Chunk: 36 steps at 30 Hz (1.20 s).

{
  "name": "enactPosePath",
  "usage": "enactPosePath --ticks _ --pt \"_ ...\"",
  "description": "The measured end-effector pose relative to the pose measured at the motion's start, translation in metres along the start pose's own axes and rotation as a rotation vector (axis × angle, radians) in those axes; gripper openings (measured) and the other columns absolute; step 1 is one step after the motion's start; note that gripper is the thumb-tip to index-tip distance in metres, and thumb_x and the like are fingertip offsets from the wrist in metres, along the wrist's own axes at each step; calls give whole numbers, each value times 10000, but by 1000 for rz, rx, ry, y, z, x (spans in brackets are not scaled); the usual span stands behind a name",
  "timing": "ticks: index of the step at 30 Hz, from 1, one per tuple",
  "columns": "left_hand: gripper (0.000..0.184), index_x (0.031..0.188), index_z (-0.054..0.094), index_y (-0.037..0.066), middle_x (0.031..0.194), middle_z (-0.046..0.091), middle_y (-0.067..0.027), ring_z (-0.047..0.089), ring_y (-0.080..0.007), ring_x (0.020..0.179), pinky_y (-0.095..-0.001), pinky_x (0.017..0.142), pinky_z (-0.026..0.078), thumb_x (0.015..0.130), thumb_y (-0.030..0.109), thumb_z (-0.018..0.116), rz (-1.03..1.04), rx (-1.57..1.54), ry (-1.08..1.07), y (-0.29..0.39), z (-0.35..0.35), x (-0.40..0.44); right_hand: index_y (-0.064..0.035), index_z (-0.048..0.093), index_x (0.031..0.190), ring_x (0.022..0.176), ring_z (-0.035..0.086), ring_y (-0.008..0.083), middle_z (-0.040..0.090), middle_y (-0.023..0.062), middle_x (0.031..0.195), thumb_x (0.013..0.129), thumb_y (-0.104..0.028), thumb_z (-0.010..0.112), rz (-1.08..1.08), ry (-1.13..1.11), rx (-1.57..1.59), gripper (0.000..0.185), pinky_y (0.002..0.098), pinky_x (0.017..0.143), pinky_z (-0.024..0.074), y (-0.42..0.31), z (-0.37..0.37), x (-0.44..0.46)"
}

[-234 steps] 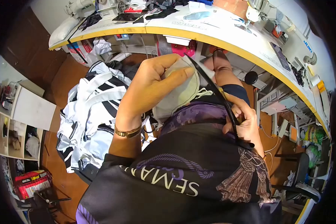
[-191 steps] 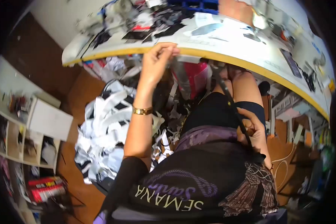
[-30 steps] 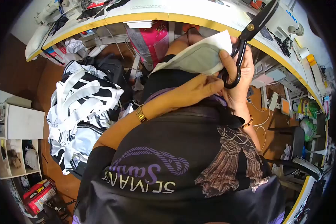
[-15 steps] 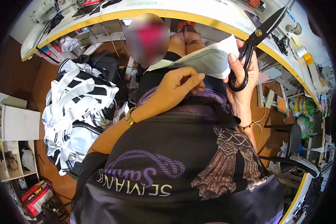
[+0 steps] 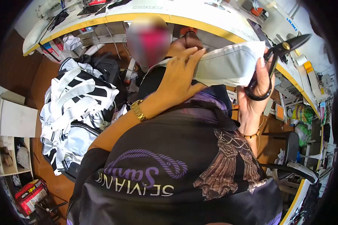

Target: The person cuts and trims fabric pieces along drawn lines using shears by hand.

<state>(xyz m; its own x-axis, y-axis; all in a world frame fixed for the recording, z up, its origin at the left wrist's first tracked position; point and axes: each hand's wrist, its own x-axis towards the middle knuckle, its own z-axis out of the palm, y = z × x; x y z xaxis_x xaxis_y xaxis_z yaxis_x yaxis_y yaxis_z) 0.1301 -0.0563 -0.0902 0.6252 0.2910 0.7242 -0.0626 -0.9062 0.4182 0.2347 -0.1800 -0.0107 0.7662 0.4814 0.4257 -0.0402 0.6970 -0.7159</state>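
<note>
the white tabletop [image 5: 199, 18] curves across the far side of the view, its near edge banded in yellow. on the floor, below its left end, a big pile of white and black fabric [image 5: 73, 108] spills over the sides of a dark holder [image 5: 72, 174], which is mostly hidden. past the pile stands a shelf unit with a white panel [image 5: 18, 118]; its small compartments hold loose things too dim to make out. an armchair with a dark back [image 5: 286, 146] is at the other side. a pale sewing machine [image 5: 278, 17], marked juki, stands toward the tabletop's right end.

on the floor near the shelf unit is a red bag [image 5: 31, 195], its contents out of sight. green plastic bags [image 5: 303, 129] are bunched beyond the chair, also not showing what is inside.

the white cloth piece [image 5: 227, 65], with a thin dark line along it, is held over the lap, just off the tabletop's near edge. the left hand [image 5: 182, 71] lies wide on it, fingers spread. the right hand [image 5: 257, 84] is closed round the handles of black scissors [image 5: 285, 47], the cloth's end by its thumb; whether it pinches that too, i cannot tell. near the tabletop's right edge is a yellow spool [image 5: 307, 67].
</note>
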Motion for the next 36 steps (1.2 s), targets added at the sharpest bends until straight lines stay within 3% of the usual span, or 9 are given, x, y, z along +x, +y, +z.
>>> enactPosePath --ticks 4,8,9,12,15,21,26,30,36 --pt "451 1201 418 94 1111 493 -205 503 -376 965 -383 780 410 768 62 540 -110 -31 -319 -23 18 5 -10 451 1134 760 612 172 580 81 923 829 -64 569 -51 -49 -32 332 296 593 535 -11 16 9" --pt "276 1166 459 60 1015 571 -143 598 -264 890 -345 751 466 910 159 435 113 -856 -351 -1 13 20 52 373 1183 885 618 244 591 196 1010 861 -119 548 -58 -344 -325 405 272 656 529 -6 28 28" --pt "303 1137 482 14 1032 584 -126 614 -207 874 -324 768 483 943 233 405 -241 -1393 -519 13 -1 24 61 363 1189 929 610 256 582 222 1043 866 -136 550 -60 -387 -345 423 278 675 529 -4 32 30" --pt "401 1113 499 -27 1046 596 -145 610 -210 919 -317 820 483 946 319 384 -431 -1647 -417 24 -32 33 43 358 1222 959 597 243 573 229 1075 878 -173 541 26 -460 -438 445 323 798 489 0 10 28" --pt "588 1213 419 -56 1107 565 -214 572 -269 1022 -335 902 438 937 446 286 -364 -1490 -326 20 -45 43 29 362 1236 902 591 183 600 139 1017 815 -331 630 189 -479 -407 616 286 795 465 5 -8 10" --pt "571 1275 357 -26 1170 525 -221 547 -303 1058 -375 935 412 948 430 248 -538 -1604 -222 4 -56 39 -5 408 1198 820 534 78 614 45 899 817 -190 647 317 -554 -369 486 208 759 387 18 -30 -14" --pt "636 1307 327 -5 1268 437 -228 463 -347 1149 -429 986 362 918 497 286 -575 -1635 -138 -11 -66 39 -44 468 1151 579 443 -18 578 -45 755 781 -23 652 351 -458 -569 413 133 489 285 28 -46 -20" --pt "720 1314 329 -4 1314 382 -231 356 -344 1239 -480 1019 296 881 571 297 -719 -2043 -74 -11 -46 30 -33 481 1144 576 445 -17 567 -54 740 779 -13 650 228 -373 -525 402 133 473 286 29 -36 -8" --pt "612 1348 295 35 1253 434 -27 417 -128 1137 -323 933 374 904 426 453 -556 -1600 -452 26 -28 4 -30 493 1140 552 444 -19 566 -68 715 778 -50 668 202 -356 -532 402 128 465 299 26 -7 6"
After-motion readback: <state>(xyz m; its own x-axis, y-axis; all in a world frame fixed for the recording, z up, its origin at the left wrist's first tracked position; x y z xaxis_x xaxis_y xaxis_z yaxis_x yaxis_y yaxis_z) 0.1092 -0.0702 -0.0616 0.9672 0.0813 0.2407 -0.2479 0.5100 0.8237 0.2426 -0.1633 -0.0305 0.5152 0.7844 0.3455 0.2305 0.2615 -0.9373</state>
